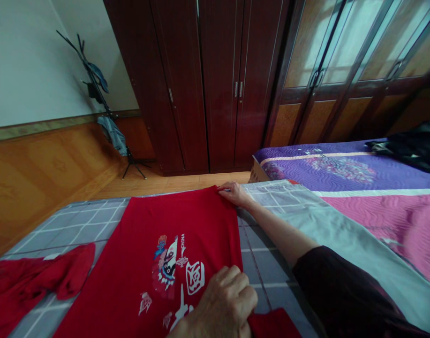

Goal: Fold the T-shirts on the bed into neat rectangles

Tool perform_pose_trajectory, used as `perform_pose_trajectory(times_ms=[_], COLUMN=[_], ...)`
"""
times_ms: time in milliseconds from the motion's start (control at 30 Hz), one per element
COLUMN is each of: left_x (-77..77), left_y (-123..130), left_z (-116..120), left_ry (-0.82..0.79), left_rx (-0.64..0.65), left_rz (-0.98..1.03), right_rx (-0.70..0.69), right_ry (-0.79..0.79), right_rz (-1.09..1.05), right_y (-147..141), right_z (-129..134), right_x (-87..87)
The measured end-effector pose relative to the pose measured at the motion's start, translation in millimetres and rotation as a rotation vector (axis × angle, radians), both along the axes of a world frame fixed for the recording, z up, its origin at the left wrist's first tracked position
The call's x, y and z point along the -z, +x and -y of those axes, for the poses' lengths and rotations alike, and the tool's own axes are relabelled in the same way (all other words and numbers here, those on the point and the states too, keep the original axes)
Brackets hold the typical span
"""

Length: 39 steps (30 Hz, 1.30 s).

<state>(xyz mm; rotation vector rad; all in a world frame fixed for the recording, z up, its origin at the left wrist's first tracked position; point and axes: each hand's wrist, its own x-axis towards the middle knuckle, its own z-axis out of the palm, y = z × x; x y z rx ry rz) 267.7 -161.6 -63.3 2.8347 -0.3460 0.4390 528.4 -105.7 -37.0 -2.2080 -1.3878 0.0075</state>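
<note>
A red T-shirt with a white and blue mask print and white lettering lies spread flat on the grey checked bedding. At its far right corner, my right hand pinches the cloth at the edge, its arm stretched out in a dark sleeve. My left hand, closer to me, is closed in a fist at the shirt's right side, bunching the fabric near a sleeve. The fingertips of the left hand are hidden beneath it. Left of the shirt lies a second, crumpled red garment.
Alongside on the right is a bed cover in purple and pink with a dark item on it. Dark red wardrobes line the back. A coat stand with caps and cloth stands in the far left corner.
</note>
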Motion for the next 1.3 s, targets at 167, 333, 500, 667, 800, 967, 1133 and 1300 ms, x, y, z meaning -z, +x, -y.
perform_pose_trajectory(times_ms=[167, 333, 500, 667, 800, 967, 1133, 1300], left_x=[-1.6, 1.5, 3.9, 1.8, -0.9, 4.6, 7.2, 2.1], left_y=[0.8, 1.6, 2.7, 4.5, 5.1, 4.3, 3.5, 5.0], left_z=[-1.7, -2.7, -2.3, -1.9, -2.6, -3.1, -2.4, -2.4], left_ry=[0.002, -0.025, -0.016, 0.026, 0.07, 0.083, 0.025, -0.013], left_rx=[0.014, 0.028, 0.02, 0.023, 0.043, 0.049, 0.034, 0.045], left_rz=[-0.022, 0.06, 0.093, 0.068, 0.061, 0.158, 0.258, 0.24], right_rx=[0.072, 0.138, 0.088, 0.061, 0.083, 0.232, 0.38, 0.312], right_ry=[-0.001, -0.055, -0.07, -0.061, -0.045, -0.027, -0.063, -0.084], right_rz=[-0.042, -0.004, 0.073, 0.146, 0.184, 0.195, 0.147, 0.095], right_y=[9.0, 14.8, 2.6, -2.8, -5.5, 3.7, 28.9, 30.7], right_z=[-1.2, 4.0, 4.7, 5.2, 5.4, 7.9, 13.8, 12.5], right_x=[0.5, 5.8, 6.7, 7.8, 8.2, 4.2, 1.7, 5.9])
